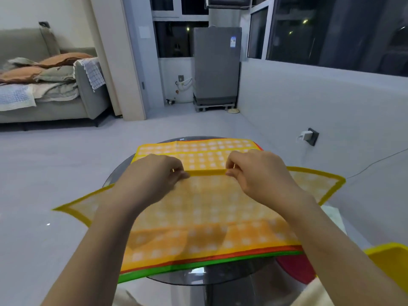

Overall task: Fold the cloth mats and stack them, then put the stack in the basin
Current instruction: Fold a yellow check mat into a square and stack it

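Two bare forearms reach in from the bottom edge, over a pale garment. The left hand and the right hand are raised side by side above a round dark glass counter. Each grip is pressed together, thumb against curled fingers, pinching the yellow hem of an orange-yellow cloth mat with white checks. The stretch of hem between the two hands runs taut and level, lifted off the pile, while the mat's two far corners hang out to the left and right beyond the counter's rim.

The near part of that mat lies on a pile of flat mats, of which a red-edged mat and a green-edged mat show only as thin strips at the near edge. Beyond the hands, a folded orange-yellow checked mat rests on the far side of the counter.

At the lower right, just beside the counter, a yellow plastic basin is partly in view, with a red round object next to it below the glass.

In the background stand a grey sofa heaped with bedding and a grey washing machine.
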